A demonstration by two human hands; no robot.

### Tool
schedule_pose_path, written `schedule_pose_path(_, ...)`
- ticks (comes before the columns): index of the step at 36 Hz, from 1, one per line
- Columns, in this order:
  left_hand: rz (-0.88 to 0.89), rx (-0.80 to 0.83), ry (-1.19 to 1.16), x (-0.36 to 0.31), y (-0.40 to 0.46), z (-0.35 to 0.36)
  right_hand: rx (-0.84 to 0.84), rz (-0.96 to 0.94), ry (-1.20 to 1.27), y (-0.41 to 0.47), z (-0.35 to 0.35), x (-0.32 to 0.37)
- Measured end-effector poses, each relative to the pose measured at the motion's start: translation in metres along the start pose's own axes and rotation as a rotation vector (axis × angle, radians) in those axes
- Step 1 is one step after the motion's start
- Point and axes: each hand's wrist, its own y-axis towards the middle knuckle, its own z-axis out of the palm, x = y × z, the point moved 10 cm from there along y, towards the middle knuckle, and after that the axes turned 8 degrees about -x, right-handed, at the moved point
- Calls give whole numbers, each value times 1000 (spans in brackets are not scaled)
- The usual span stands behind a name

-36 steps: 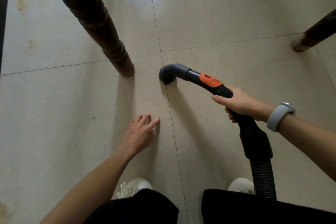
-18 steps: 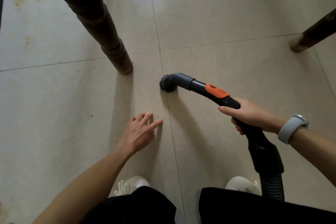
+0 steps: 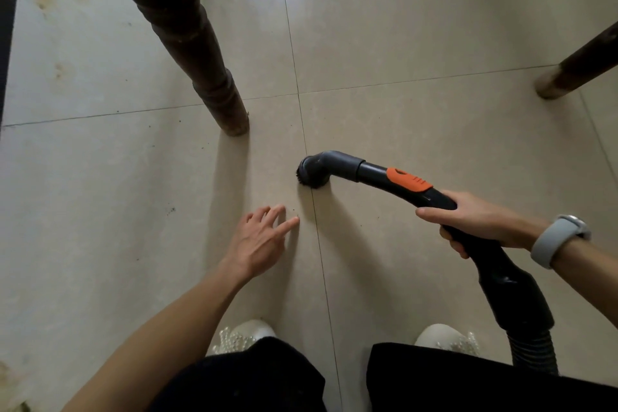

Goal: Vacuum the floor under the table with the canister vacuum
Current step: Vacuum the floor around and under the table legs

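The black vacuum wand (image 3: 378,174) with an orange slider ends in a round brush head (image 3: 312,174) pressed on the beige tiled floor (image 3: 418,130), right on a grout line. My right hand (image 3: 468,221) grips the wand's handle behind the orange slider; its ribbed hose (image 3: 531,349) runs down to the lower right. My left hand (image 3: 259,241) hovers with fingers spread just above the floor, left of the brush head and a short gap from it. Small dark crumbs (image 3: 172,210) lie on the tile to the left.
A thick dark turned table leg (image 3: 197,53) stands on the floor up left of the brush. A second leg (image 3: 575,72) stands at the right edge. My two pale shoes (image 3: 240,334) and dark trousers fill the bottom. Rust-like stains mark the far left tiles.
The brush head has slid toward me along the grout line, away from the near table leg, with my right hand pulling back. My left hand has stayed about where it was.
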Motion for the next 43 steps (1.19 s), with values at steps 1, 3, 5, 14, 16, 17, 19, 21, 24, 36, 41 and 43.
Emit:
schedule_pose_path(1, -2, 0, -13, 1, 0, 0, 23, 7, -15, -2, 2, -1)
schedule_pose_path(3, -3, -23, -44, 4, -5, -2, 96, 35, -51, -6, 9, -7)
schedule_pose_path(5, -10, -45, -59, 10, -13, -2, 149, 47, -105, -10, 17, -12)
schedule_pose_path(14, -80, -132, -46, 24, -34, -7, -49, -132, -131, 2, 22, 7)
schedule_pose_path(16, -94, -125, -35, 28, -35, -5, 86, -87, -167, -5, 39, 0)
schedule_pose_path(17, -97, -124, -29, 31, -36, -4, 139, -74, -202, -9, 45, -3)
schedule_pose_path(19, -83, -117, -18, 34, -40, -1, 132, -79, -236, -10, 44, -7)
schedule_pose_path(21, -88, -109, -17, 35, -42, 0, 7, -120, -234, -4, 29, -2)
schedule_pose_path(24, -96, -96, -17, 34, -41, 0, -128, -185, -198, 1, 19, 8)
schedule_pose_path(36, -110, -144, -130, 38, -40, -11, -192, -16, -131, -2, -34, -45)
schedule_pose_path(41, 2, -123, -148, 5, -15, -15, -306, 44, -77, -11, -56, -83)
schedule_pose_path(43, 83, -96, -115, -19, -7, -14, -205, 87, -113, -17, -44, -98)
